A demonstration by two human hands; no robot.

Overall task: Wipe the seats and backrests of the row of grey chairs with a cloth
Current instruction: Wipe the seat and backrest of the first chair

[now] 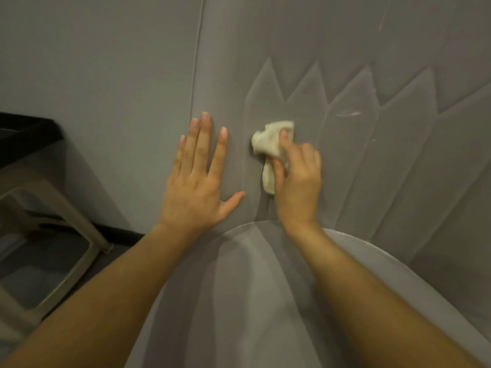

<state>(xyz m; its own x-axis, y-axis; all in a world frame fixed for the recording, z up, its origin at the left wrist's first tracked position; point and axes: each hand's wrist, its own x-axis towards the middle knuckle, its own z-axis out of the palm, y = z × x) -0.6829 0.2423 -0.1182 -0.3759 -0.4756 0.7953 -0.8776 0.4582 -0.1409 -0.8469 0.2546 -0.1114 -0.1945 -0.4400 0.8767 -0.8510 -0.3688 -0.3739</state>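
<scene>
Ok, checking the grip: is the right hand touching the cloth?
Touching. The head view shows the right hand gripping the cloth against the backrest.

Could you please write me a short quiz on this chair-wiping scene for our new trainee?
1. True or false: the left hand lies flat on the grey quilted fabric backrest.
2. Which hand grips the crumpled cream cloth? A the left hand, B the right hand.
3. Fill in: the beige plastic stool stands on the person's ____ side.
Key: 1 true; 2 B; 3 left.
</scene>
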